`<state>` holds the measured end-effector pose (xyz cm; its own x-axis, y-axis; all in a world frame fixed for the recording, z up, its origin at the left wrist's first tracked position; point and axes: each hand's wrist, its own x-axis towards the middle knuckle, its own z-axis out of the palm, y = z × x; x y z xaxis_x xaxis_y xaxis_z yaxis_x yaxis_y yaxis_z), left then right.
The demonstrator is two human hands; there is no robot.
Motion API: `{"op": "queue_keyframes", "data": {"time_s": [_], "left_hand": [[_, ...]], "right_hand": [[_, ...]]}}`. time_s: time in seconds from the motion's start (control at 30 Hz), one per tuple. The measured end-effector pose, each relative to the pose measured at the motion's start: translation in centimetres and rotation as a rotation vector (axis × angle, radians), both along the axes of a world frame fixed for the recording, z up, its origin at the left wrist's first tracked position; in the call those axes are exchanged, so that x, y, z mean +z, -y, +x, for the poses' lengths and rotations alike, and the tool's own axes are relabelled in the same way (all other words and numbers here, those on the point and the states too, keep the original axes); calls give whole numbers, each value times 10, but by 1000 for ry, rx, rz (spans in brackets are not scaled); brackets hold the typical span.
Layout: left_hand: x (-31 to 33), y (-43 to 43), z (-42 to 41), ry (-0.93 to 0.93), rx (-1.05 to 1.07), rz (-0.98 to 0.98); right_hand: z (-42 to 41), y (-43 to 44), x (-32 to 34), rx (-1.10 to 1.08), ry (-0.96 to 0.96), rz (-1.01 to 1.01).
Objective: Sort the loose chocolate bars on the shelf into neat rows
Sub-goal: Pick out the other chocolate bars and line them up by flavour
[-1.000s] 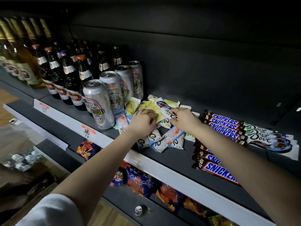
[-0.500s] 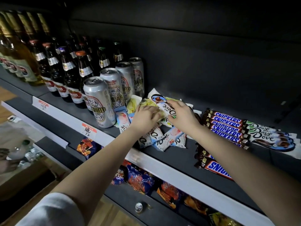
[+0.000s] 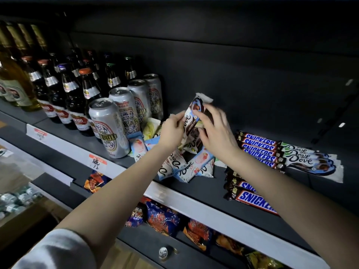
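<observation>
A: Item one, largest: the shelf (image 3: 204,189), dark, running under both hands. Contents?

B: Past the left hand (image 3: 171,131), beer cans (image 3: 108,129) and bottles (image 3: 85,101), upright. Past the right hand (image 3: 215,133), a neat row of Snickers bars (image 3: 260,146) with a short stack of Dove bars (image 3: 307,160) beyond it. More Snickers (image 3: 252,199) lie nearer the shelf edge, under the right forearm.

A: Item two, the unsorted lot?

B: A loose pile of Dove bars (image 3: 184,167), directly below and between the hands, wrappers crossing at all angles. Some pale pink and yellow packets are mixed in on the left-hand side.

A: Item three, the piece in hand?

B: One raised Dove bar (image 3: 191,117), blue and white wrapper, lifted clear above the pile. Long axis stands nearly upright, tilted, top end leaning toward the right hand. The left hand pinches its lower left edge with thumb and fingertips. The right hand closes its fingers over the upper right side. Both are clamped on it, close together.

A: Where should it go?

B: My judgement: the matching stack lies to the right, beyond the Snickers row, so the right hand is nearer. The bar probably needs turning flat, with its long axis matching that stack's.
</observation>
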<state>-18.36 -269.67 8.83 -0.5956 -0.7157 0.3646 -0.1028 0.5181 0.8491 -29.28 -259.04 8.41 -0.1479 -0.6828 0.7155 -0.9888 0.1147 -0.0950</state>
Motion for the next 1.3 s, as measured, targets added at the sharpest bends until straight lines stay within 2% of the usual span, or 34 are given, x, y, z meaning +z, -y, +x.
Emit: {"op": "queue_keyframes", "data": {"time_s": [0.1,0.2,0.33,0.53,0.73,0.97,1.07,1.3], "left_hand": [[0,-7,-5,89,-47,-173],[-1,-14,-13,166,-113,-319],[3,-23,-21,160,-116,-317],[2,-36,-34,183,-142,-518],[7,-66,-61,172,-172,-498],[9,-116,-104,185,-319,-486],[9,-140,-121,188,-415,-483],[-1,-187,-151,230,-611,-498]], "right_hand": [[-14,-7,2,-82,-257,126],[-26,-18,1,-134,-373,238],[-41,-37,0,-173,-316,170],[-60,-70,2,-267,-196,117],[-78,-107,2,-302,-198,137],[-102,-176,-7,-395,-210,93],[-111,-207,-10,-446,-143,113],[-119,-270,-19,-539,-142,132]]}}
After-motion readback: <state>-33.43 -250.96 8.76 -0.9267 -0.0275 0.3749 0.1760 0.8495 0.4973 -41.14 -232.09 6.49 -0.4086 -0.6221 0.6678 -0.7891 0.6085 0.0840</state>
